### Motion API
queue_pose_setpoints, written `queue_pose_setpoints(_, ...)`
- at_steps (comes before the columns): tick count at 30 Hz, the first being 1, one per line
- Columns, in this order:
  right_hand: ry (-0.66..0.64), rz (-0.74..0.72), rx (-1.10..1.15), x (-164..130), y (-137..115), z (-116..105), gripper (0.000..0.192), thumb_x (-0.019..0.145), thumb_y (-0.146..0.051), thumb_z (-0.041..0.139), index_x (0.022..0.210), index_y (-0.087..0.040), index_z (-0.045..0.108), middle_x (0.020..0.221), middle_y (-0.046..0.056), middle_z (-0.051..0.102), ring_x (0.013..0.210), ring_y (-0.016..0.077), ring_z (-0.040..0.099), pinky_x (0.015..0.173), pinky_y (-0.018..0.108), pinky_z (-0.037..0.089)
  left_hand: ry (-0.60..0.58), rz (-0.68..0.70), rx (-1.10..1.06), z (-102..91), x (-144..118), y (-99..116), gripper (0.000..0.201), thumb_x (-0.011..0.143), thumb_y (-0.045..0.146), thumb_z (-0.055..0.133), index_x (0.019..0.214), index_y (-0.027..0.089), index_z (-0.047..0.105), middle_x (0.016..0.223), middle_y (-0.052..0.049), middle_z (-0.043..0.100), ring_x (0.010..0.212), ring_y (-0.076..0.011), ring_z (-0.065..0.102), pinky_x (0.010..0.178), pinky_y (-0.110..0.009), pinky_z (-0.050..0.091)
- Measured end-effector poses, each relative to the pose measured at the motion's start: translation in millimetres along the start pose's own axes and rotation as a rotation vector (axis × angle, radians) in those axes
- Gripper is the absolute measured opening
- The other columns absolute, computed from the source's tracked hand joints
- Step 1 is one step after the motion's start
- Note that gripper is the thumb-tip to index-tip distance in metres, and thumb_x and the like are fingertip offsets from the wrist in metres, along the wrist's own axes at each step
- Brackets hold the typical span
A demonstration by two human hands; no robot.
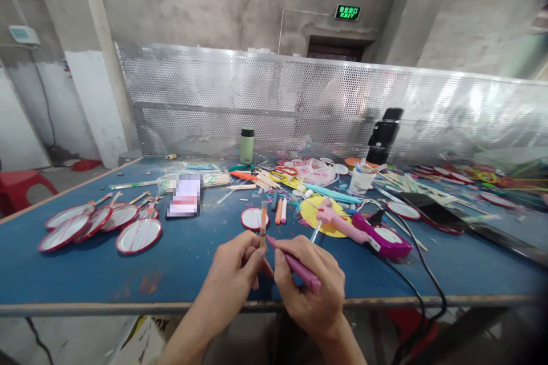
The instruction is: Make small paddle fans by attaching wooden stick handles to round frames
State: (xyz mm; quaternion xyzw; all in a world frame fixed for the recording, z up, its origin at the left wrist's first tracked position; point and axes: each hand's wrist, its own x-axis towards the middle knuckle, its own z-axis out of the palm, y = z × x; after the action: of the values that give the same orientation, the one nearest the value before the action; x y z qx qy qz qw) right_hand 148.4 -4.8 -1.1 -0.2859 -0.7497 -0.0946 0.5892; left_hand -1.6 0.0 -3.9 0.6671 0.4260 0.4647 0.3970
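Note:
Pinched upright in my left hand is a flat wooden stick. My right hand grips a purple marker like a pen, its tip at or very close to the stick's side; contact is too small to tell. Just beyond my hands lies a white disc with a red rim. Beside it are an orange marker and a pink marker. A pink glue gun rests partly over a yellow disc, right of my right hand.
Several red-rimmed discs on sticks lie at the left, near a phone. Loose sticks, a white cup, a green bottle and a black flask stand or lie farther back. Black cables hang over the right front edge.

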Motion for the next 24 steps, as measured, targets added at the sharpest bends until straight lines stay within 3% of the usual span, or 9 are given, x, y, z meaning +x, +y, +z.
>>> queue_pose_setpoints(24, 0.007, -0.04, 0.007, 2.8, 3.1, 0.7, 0.018, 0.085, -0.007, 0.059, 0.098, -0.018, 0.066, 0.075, 0.002, 0.069, 0.064, 0.0128, 0.064, 0.063, 0.025, 0.052, 0.006, -0.008, 0.019, 1.4, 1.8, 1.6, 0.028, 0.094, 0.035, 0.049, 0.072, 0.019, 0.055, 0.054, 0.004, 0.055, 0.049, -0.0109, 0.047, 0.052, -0.022, 0.034)
